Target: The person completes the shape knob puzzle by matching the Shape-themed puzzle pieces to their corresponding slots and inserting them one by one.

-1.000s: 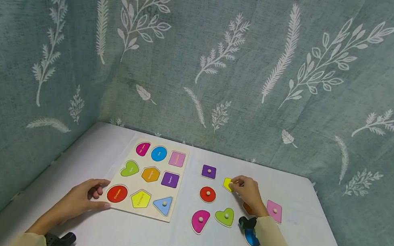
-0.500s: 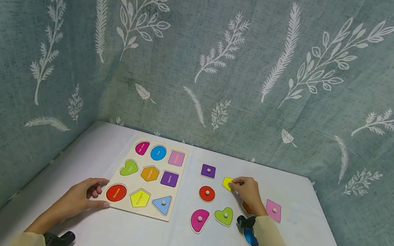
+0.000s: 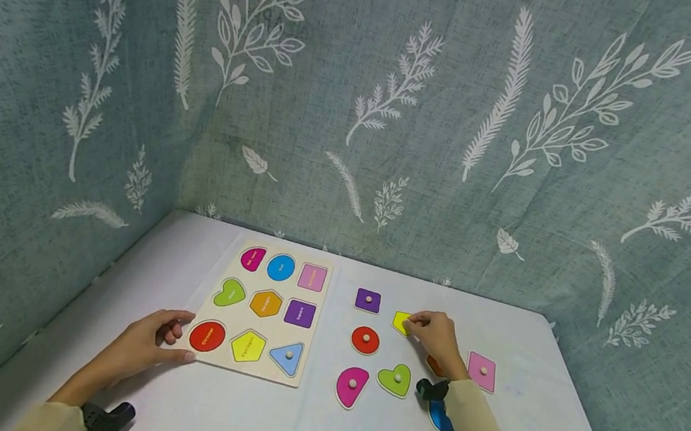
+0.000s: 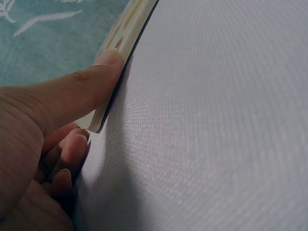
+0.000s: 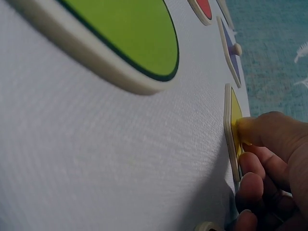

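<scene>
In the head view a pale wooden puzzle board (image 3: 235,320) lies on the table's left half, with printed coloured shapes. A light-blue triangle piece (image 3: 294,362) with a knob sits in its near right corner. My left hand (image 3: 141,345) holds the board's near left corner, thumb along the near edge. To the right, my right hand (image 3: 436,340) pinches the yellow pentagon piece (image 3: 399,321); its knob is hidden by the fingertips. The right wrist view shows this yellow piece (image 5: 235,108) from the side, close to the cloth; whether it touches cannot be told.
Loose knobbed pieces lie around the right hand: purple square (image 3: 361,305), red circle (image 3: 359,346), magenta half circle (image 3: 347,395), green heart (image 3: 389,384), pink rectangle (image 3: 486,381). An orange piece (image 3: 434,366) and blue piece (image 3: 440,420) are partly covered by the right arm. Patterned fabric (image 3: 333,100) rises behind.
The whole head view has shifted slightly. Both hands keep their places, the left at the board's corner and the right at the yellow pentagon piece.
</scene>
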`<action>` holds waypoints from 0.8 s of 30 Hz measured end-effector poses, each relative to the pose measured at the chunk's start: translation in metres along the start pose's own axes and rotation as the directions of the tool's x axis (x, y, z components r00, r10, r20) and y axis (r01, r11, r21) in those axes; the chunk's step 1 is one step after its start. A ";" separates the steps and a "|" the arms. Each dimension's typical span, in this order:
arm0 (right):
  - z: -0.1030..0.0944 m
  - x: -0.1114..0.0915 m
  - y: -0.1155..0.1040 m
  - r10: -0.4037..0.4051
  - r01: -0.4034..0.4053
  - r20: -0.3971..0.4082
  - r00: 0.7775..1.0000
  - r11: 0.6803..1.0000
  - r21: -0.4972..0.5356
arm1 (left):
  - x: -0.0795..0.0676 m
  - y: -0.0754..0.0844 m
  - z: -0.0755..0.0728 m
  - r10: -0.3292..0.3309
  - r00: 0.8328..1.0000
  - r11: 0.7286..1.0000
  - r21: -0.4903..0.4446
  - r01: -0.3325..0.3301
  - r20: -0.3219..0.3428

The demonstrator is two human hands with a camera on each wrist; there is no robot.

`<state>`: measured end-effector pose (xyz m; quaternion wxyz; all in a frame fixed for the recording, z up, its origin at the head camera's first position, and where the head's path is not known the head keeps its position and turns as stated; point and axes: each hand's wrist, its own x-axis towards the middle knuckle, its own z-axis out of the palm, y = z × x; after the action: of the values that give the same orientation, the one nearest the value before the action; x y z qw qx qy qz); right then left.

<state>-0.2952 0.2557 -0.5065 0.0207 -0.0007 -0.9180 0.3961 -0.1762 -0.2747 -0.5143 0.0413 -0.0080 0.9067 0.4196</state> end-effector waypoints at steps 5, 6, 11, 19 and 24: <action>0.001 -0.001 0.002 -0.017 0.017 0.000 1.000 1.000 -0.012 | -0.001 -0.001 0.001 0.005 1.000 1.000 0.002 -0.005 -0.006; 0.001 -0.001 0.002 -0.022 0.022 -0.002 1.000 1.000 -0.016 | -0.001 0.000 0.001 0.004 1.000 1.000 0.001 -0.004 -0.008; 0.000 -0.004 0.002 -0.038 0.038 -0.011 0.999 0.999 -0.027 | -0.002 0.000 0.001 0.003 1.000 1.000 -0.003 -0.003 -0.011; -0.001 -0.012 -0.007 -0.058 0.058 0.002 0.998 0.998 -0.038 | -0.002 0.000 0.001 0.007 1.000 1.000 -0.019 -0.008 -0.009; 0.002 -0.016 -0.010 -0.059 0.060 0.007 0.998 0.997 -0.049 | -0.001 0.001 0.001 0.008 1.000 1.000 -0.016 -0.008 -0.008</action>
<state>-0.2794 0.2470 -0.5008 0.0301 0.0272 -0.9271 0.3727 -0.1750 -0.2730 -0.5140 0.0358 -0.0065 0.9036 0.4269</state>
